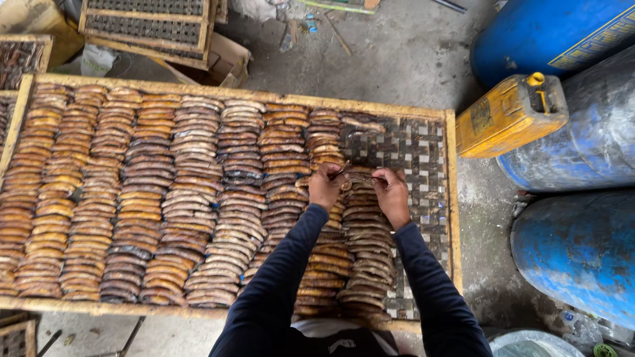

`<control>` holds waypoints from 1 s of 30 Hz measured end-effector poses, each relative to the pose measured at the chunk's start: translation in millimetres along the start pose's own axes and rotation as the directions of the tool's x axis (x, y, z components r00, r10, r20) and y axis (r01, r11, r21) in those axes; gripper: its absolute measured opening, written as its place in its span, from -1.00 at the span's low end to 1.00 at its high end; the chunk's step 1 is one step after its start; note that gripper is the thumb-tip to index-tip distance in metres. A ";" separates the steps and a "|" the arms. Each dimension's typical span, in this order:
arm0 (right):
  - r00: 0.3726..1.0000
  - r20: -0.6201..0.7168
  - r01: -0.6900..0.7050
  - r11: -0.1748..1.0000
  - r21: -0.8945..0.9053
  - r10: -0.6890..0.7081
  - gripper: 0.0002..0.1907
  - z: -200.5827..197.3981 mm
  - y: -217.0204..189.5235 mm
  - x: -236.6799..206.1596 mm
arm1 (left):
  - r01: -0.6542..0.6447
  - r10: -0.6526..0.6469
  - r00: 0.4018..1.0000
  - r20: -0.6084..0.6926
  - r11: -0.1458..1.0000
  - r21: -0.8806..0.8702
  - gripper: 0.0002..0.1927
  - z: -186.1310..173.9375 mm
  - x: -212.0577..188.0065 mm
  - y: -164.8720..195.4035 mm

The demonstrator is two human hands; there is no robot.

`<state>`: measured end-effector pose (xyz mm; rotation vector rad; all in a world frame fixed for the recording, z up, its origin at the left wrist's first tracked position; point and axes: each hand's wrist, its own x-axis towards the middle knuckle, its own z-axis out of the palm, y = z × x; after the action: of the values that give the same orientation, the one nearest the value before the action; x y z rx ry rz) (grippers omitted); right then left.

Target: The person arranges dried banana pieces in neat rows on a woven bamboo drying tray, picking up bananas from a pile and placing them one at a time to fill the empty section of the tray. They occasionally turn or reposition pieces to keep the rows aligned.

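Closest to the camera, two dark navy sleeves reach up from six o'clock toward the middle of the view, where both bare hands meet over a wide wooden-framed drying tray with a woven black-and-white mat floor (pixel 423 149). Fingers of the left hand (pixel 325 187) are pinched together on one end of a thin, flat, dark brown dried banana slice (pixel 354 174), and the right hand (pixel 393 195) clamps its fingertips on the other end, so the slice spans the small gap between them just above the tray. Beneath the hands, two columns of overlapping slices run toward six o'clock, and the bare woven mat shows at two to three o'clock from the hands. Spreading away to nine o'clock lie many tidy columns of overlapping golden-brown and dark banana slices (pixel 132 198), filling the tray almost edge to edge. Off the tray at three o'clock stands a yellow metal jerry can with a yellow cap (pixel 509 116), touching large blue drums (pixel 582 244) that line the right side. Farther off, at eleven o'clock, stacked wooden racks with dark mesh (pixel 149 23) rest on the grey concrete floor (pixel 410 53), beside a cardboard box (pixel 228 59).
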<state>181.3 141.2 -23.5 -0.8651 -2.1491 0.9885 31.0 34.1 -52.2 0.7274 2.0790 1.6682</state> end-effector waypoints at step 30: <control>0.991 0.127 -0.049 0.998 -0.038 0.053 -0.73 -1.2 48.3 64.7 | 0.053 -0.116 0.949 0.294 0.976 0.212 -0.75 50.9 58.7 -1.4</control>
<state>158.0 215.4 -45.5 -0.8993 -2.2677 1.0605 13.8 109.1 -63.3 0.8836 2.0398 1.2212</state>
